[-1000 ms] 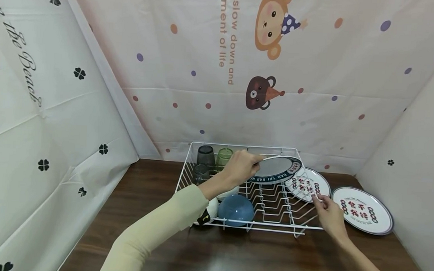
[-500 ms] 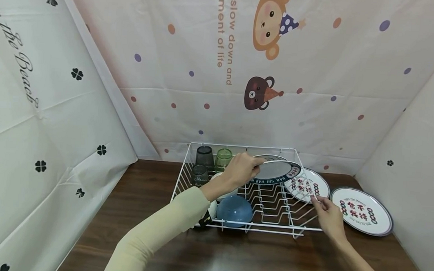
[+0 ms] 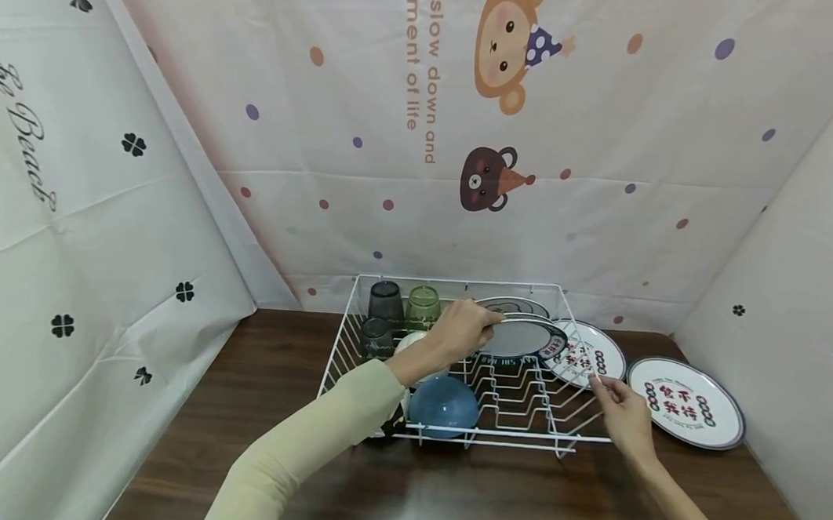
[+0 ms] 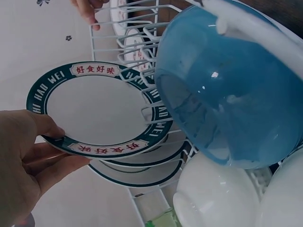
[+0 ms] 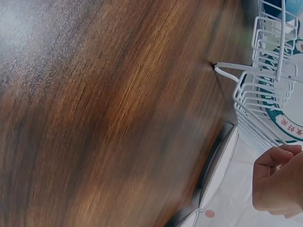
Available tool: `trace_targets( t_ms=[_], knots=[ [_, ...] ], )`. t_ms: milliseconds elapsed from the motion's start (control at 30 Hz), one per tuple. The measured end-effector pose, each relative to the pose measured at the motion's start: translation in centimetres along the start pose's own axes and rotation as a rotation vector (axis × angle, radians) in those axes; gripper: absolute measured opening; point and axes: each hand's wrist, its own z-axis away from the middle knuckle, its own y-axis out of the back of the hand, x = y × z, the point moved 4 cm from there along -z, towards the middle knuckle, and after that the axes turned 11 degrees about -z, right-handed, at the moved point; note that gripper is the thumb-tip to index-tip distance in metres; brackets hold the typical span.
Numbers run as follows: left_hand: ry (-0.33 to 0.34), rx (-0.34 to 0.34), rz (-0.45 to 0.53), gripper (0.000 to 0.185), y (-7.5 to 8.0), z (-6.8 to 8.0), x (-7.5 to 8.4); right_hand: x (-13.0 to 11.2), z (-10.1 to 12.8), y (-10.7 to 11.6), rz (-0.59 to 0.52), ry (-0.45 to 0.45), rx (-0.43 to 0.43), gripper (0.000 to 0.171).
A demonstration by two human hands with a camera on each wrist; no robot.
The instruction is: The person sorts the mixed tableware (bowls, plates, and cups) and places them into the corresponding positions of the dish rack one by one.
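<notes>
My left hand (image 3: 458, 333) pinches the edge of a white plate (image 4: 99, 109) between thumb and fingers. Green banding with lettering runs round this plate's rim, and its lower edge is among the wires of a white dish rack (image 3: 506, 433). Behind it in the rack stand green-rimmed plates (image 4: 142, 177), partly covered by the held one. With fingers curled at the wire, my right hand (image 3: 623, 416) holds the right side of the rack. A blue bowl (image 3: 444, 407) sits at the rack's front, beside white bowls (image 4: 213, 189) near my left forearm.
Dark glasses (image 3: 386, 302) and a green glass (image 3: 423, 306) stand upside down at the rack's back left. Right of the rack, two white plates with red characters lie on the brown wooden table (image 3: 482, 499), one of them the outer plate (image 3: 685, 404). Printed cloth (image 3: 361, 233) hangs behind.
My left hand has lowered the plate a little into the rack, so a plate behind it shows more. My right hand stays on the rack's side. The head view has shifted slightly.
</notes>
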Motion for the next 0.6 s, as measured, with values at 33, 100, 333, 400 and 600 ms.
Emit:
trace_targets(
  t_ms=[33, 100, 333, 400, 600],
  knots=[
    [-0.004, -0.003, 0.002, 0.032, -0.1, -0.1, 0.1, 0.0, 0.0, 0.1, -0.004, -0.004, 0.003, 0.044],
    [-0.013, -0.004, 0.002, 0.033, -0.3, -0.2, 0.3, 0.1, -0.1, 0.2, -0.016, -0.012, 0.008, 0.044],
    [-0.035, -0.007, -0.006, 0.035, -1.2, -0.1, 0.6, 0.0, -0.2, 0.2, -0.094, -0.046, -0.032, 0.046],
    [-0.033, -0.016, -0.006, 0.035, -1.5, 0.0, 0.6, 0.0, -0.2, 0.1, -0.106, -0.059, -0.046, 0.046],
    [-0.017, -0.05, 0.031, 0.035, -2.7, 0.1, 0.7, 0.3, -0.2, 0.1, -0.124, -0.097, -0.052, 0.046]
  ],
)
